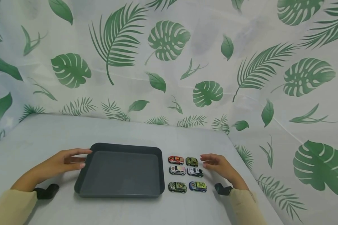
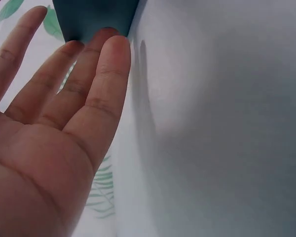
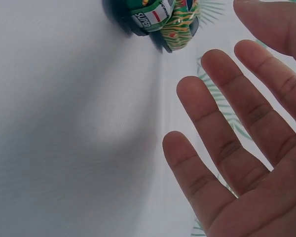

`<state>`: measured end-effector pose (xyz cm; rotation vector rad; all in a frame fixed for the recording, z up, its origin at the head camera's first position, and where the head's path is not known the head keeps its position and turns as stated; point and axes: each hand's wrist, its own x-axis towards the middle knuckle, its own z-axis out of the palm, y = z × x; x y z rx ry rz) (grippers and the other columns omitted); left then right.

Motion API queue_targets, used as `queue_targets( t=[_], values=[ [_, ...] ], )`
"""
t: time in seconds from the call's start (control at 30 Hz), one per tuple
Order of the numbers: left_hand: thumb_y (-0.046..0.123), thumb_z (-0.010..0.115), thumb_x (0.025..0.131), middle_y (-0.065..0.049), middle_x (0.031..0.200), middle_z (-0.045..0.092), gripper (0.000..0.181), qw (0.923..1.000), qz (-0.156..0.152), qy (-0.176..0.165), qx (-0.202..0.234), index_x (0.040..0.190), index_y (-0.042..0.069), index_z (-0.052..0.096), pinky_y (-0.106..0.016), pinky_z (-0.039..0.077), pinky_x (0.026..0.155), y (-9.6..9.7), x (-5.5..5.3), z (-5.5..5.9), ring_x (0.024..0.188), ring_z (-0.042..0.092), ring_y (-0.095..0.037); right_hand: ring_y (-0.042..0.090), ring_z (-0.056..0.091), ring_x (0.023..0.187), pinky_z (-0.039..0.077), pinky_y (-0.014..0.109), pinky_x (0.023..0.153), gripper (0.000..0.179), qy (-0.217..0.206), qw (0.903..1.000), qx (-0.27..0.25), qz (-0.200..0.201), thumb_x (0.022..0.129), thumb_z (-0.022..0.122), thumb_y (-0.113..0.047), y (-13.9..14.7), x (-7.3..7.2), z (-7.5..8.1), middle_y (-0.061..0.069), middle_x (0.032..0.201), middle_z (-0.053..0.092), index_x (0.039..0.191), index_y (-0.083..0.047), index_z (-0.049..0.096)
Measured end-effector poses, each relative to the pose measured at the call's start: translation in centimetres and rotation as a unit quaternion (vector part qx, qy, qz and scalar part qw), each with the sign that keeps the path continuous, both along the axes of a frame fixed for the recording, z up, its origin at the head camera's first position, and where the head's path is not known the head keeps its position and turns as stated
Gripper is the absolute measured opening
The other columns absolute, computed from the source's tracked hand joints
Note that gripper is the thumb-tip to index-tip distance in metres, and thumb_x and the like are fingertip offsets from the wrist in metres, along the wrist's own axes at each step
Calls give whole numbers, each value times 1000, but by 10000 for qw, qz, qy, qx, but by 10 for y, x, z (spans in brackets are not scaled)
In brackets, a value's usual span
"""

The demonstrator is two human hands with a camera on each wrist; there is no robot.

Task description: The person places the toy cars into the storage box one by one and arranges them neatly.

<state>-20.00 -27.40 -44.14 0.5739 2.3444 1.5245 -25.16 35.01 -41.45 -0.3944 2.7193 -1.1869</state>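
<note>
A dark grey rectangular tray [image 1: 124,175] lies flat on the white table, with nothing in it. My left hand [image 1: 69,161] is at its left side, fingers extended and fingertips right at the rim; in the left wrist view the fingers overlap the tray's wall [image 2: 96,17]. To the right of the tray, several toy cars stand in two columns: a red one [image 1: 176,160] and a green one [image 1: 192,161] at the back, two white ones [image 1: 177,170] in the middle, a camouflage car [image 1: 177,187] and a blue-and-green one [image 1: 198,186] in front. My right hand [image 1: 218,165] hovers beside them with relaxed fingers, holding nothing.
The white tabletop [image 1: 73,131] meets a white sheet with green leaf prints [image 1: 169,72] at the back and sides. A black strap piece sits at the left wrist [image 1: 46,191] and another at the right wrist [image 1: 223,189].
</note>
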Motion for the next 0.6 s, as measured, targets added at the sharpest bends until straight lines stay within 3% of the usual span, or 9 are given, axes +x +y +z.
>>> queue_targets(
  t=[0.33, 0.6],
  values=[
    [18, 68, 109, -41, 165, 32, 64, 9994, 84, -335, -90, 160, -10, 41, -38, 61, 95, 4, -3, 0, 142, 46, -63, 44, 67, 127, 53, 62, 109, 45, -316, 9995, 24, 26, 103, 76, -12, -3, -6, 2, 25, 141, 67, 143, 6, 64],
    [21, 67, 110, -42, 165, 31, 64, 9986, 108, -468, -217, 160, -9, 41, -55, 59, 100, 2, -3, -2, 141, 46, -64, 43, 67, 127, 54, 61, 108, 47, -421, 9990, 90, 121, 102, 77, -13, -8, -16, 2, 26, 143, 66, 143, 6, 64]
  ],
)
